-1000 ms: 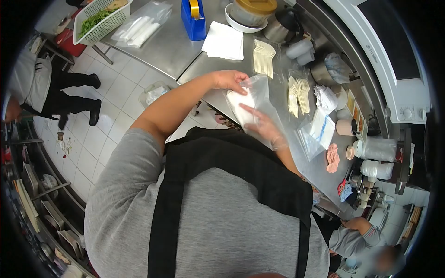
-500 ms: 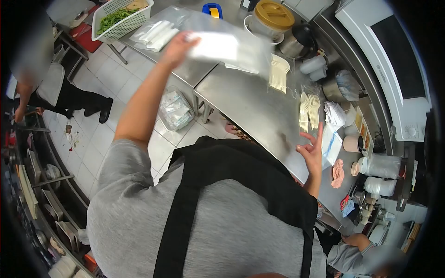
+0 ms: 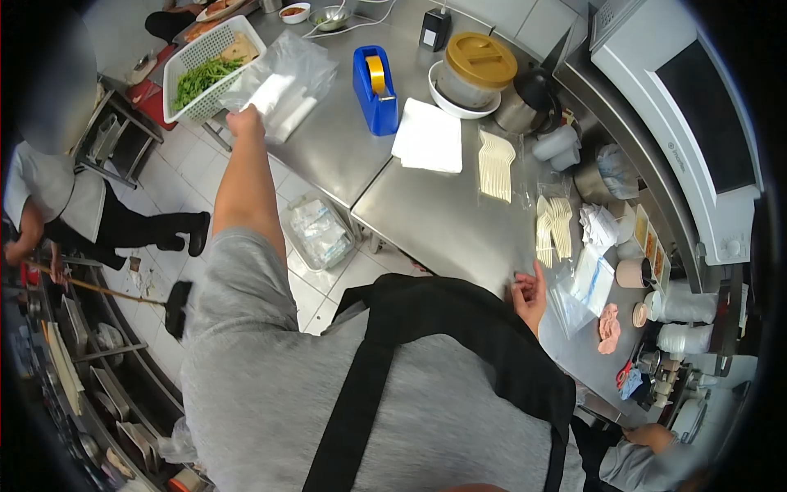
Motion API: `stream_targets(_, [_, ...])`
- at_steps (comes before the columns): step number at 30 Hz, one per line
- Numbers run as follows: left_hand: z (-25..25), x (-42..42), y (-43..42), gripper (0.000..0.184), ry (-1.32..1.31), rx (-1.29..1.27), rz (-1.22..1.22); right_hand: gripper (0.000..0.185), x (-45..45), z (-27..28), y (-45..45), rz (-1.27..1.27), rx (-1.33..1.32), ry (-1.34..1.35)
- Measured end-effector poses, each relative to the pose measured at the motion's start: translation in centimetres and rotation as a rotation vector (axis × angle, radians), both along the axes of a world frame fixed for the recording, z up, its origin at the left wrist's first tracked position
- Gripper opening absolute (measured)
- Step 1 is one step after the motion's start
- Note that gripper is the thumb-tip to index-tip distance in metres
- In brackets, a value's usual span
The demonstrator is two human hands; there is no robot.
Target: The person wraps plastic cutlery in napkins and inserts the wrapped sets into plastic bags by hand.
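Observation:
My left hand (image 3: 246,123) reaches out to the table's far left edge, beside a white basket (image 3: 182,72) of green vegetables. Its fingers are closed on a clear plastic bag (image 3: 307,70); white folded packets (image 3: 287,119) lie with it, and I cannot tell which are inside. My right hand (image 3: 529,299) is above the table's near edge, fingers loosely bent and apart, with nothing in it. Close to it are wrapped pale forks (image 3: 554,225) and a clear bag with a white and blue packet (image 3: 589,279). A stack of white napkins (image 3: 428,135) lies mid-table.
A blue tape dispenser (image 3: 375,90), a tub with a yellow lid (image 3: 475,70) and wrapped spoons (image 3: 496,168) stand on the steel table (image 3: 443,217). A plastic bin (image 3: 318,234) is on the floor. At left a person holds a broom (image 3: 176,310).
My left hand has swung left with the plastic bag, from above the napkins to beside the basket. My right hand's fingers, stretched before, are now more bent.

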State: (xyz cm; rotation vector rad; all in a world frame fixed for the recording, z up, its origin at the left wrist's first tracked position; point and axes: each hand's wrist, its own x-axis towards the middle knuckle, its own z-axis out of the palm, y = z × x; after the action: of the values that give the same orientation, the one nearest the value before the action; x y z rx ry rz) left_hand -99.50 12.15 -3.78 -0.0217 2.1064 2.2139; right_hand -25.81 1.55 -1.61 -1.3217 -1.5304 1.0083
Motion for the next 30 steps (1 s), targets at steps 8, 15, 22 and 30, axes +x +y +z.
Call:
stream_targets(8, [6.4,6.6,-0.5,0.065,0.604,-0.859,0.002,0.055,-1.0,0.4,1.0,-0.058,-0.010,-0.021])
stream_targets(15, [7.0,11.4,1.9,0.058,0.962,-0.974,-0.143,0.047,-0.6,-0.5,1.2,-0.067,0.048,-0.044])
stream_targets(22, [9.7,31.3,1.8,0.038,1.421,-0.202,-1.181,0.030,-0.8,-0.5,0.9,-0.139,0.140,-0.151])
stream_targets(30, [6.5,33.2,3.6,0.021,1.180,-0.566,-1.487,0.018,-0.8,-0.5,1.1,-0.171,0.278,-0.295])
